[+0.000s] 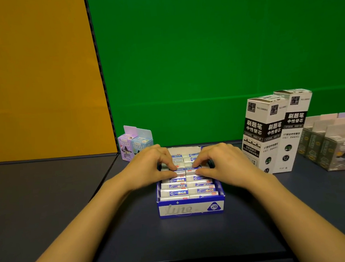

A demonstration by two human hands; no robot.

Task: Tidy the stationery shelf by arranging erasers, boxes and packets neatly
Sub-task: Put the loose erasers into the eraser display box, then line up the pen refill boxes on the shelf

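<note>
A blue and white open display box [191,208] marked 2B stands on the dark shelf, filled with two columns of white erasers [175,192] in blue-printed sleeves. My left hand [149,167] pinches an eraser in the left column between thumb and fingers, about midway back in the box. My right hand [224,164] pinches the neighbouring eraser in the right column the same way. Both hands hover over the box's middle and hide the erasers beneath them.
Two small pastel boxes [134,143] stand behind the box at left. Two tall black and white refill boxes [270,131] stand at right, with grey and pink boxes [331,145] beyond. A green back wall and an orange panel close the shelf.
</note>
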